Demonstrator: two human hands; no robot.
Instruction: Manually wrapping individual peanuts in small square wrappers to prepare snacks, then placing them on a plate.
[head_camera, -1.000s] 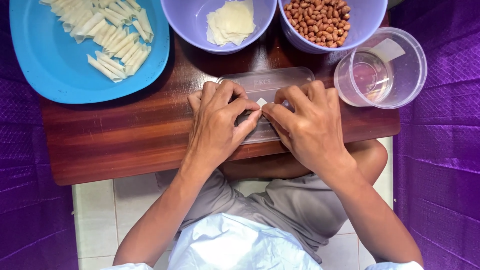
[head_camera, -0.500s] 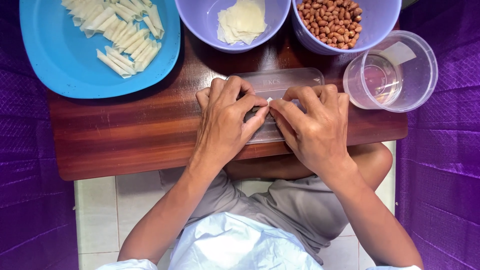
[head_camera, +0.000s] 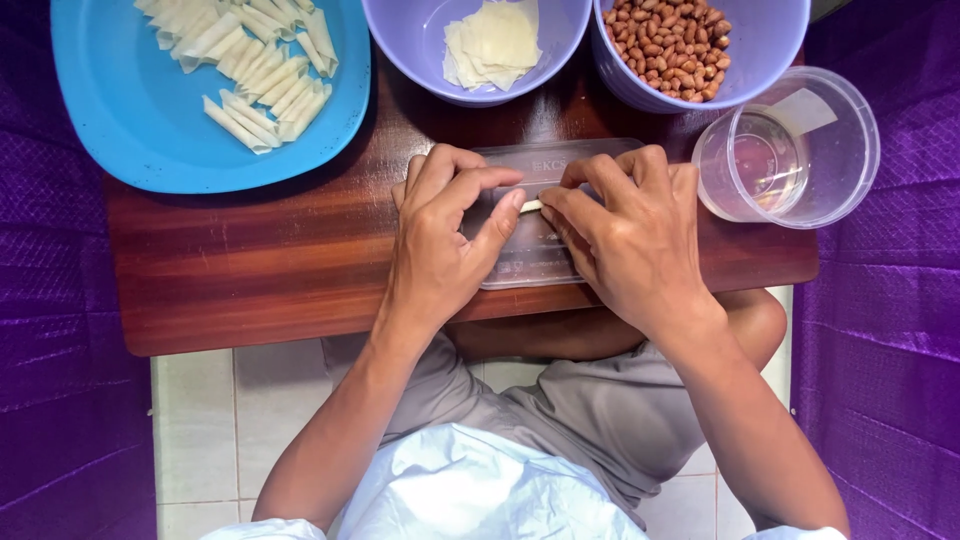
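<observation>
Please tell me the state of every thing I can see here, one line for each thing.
Left hand: fingers pressed on the small wrapper piece.
Right hand: fingers pinching the same piece.
Wrapper piece: pale, mostly hidden between the fingers.
Clear plastic lid: flat on the wooden table.
Blue plate: holds many rolled wrappers.
Left purple bowl: holds flat wrapper sheets.
Right purple bowl: full of peanuts.
Clear container: upright, lidless.

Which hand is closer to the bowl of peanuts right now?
Right. The right hand lies just below the bowl of peanuts, on the clear plastic lid. The left hand sits farther left, under the bowl of wrappers.
</observation>
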